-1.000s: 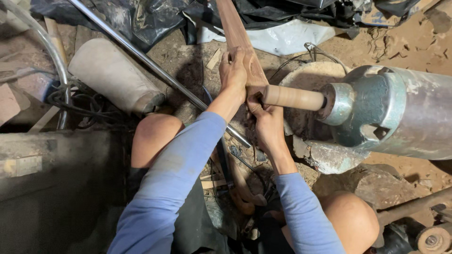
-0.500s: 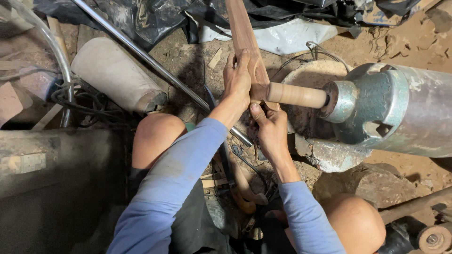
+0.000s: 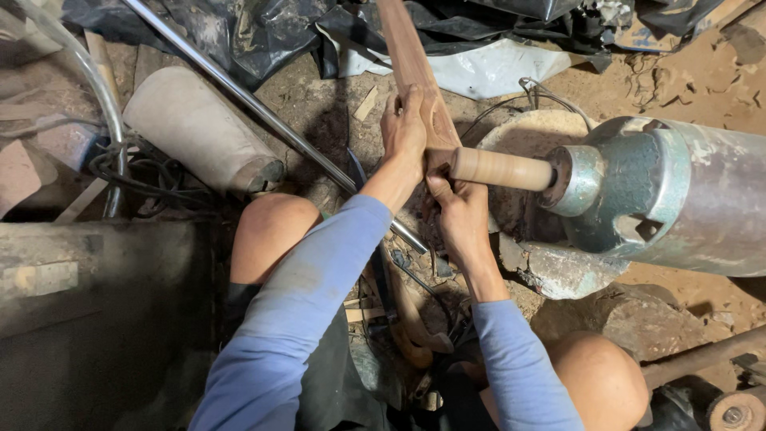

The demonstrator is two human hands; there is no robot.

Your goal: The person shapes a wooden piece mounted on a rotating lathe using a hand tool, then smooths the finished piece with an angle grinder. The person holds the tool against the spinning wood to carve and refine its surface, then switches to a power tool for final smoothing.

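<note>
Gripping a long reddish wooden plank (image 3: 415,72), the left hand (image 3: 404,132) is wrapping its fingers over the plank's left edge, just where the wood is meeting the tip of a pale wooden spindle (image 3: 501,169). The right hand (image 3: 456,209) is sitting right below, its fingers pinching the plank's lower end from underneath and touching the spindle's rounded tip. The plank is running from the hands up and away toward the crumpled black plastic sheet (image 3: 239,32) at the top of the view. The spindle is sticking out sideways from a grey-green metal machine housing (image 3: 662,199) on the right, which is lying over a chunk of stone (image 3: 558,267). A shiny metal rod (image 3: 247,104) is crossing the dirt floor (image 3: 686,80) diagonally, passing under the left forearm. A pale cylinder (image 3: 195,132) is lying to the left of the rod, beside a tangle of black cable (image 3: 132,172). Both bare knees are framing the arms, which are wearing blue sleeves (image 3: 311,319).
</note>
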